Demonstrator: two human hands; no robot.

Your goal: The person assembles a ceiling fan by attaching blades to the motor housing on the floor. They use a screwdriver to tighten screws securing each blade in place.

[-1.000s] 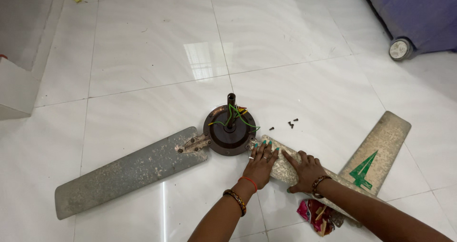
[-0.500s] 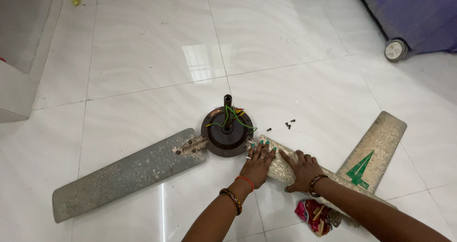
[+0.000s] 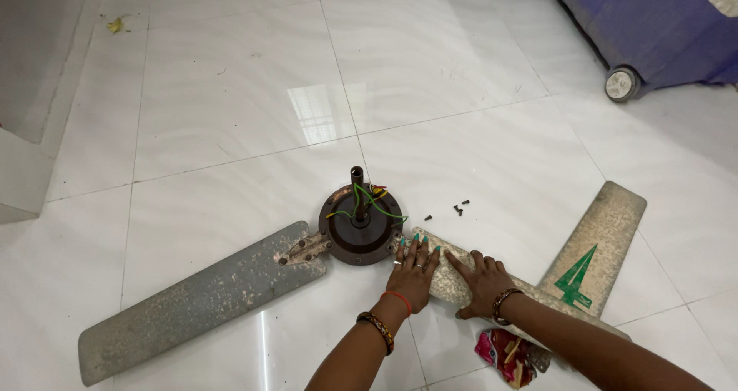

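Both hands have slid a little along the blade toward the motor since the earlier frame, and the view has tilted only slightly. Nearest to the person lies a crumpled pink and yellow cloth [image 3: 507, 354] on the white glossy tiled floor [image 3: 231, 129], just beside the right forearm. The right hand [image 3: 483, 279] lies flat, fingers spread, pressing on the worn beige fan blade [image 3: 450, 272]; it holds nothing. The left hand [image 3: 415, 264] is also open and pressed down, at the blade's inner end where it touches the round dark brown fan motor [image 3: 361, 223]. I judge the blade is being seated against the motor; to do this well, keep it flat and push evenly with both palms so the holes meet. A grey dusty blade [image 3: 192, 302] is attached on the other side, and a loose beige blade with a green triangle mark [image 3: 596, 245] lies apart. Small black screws [image 3: 459, 207] wait near the motor. Farther off stands a purple wheeled case [image 3: 646, 29].
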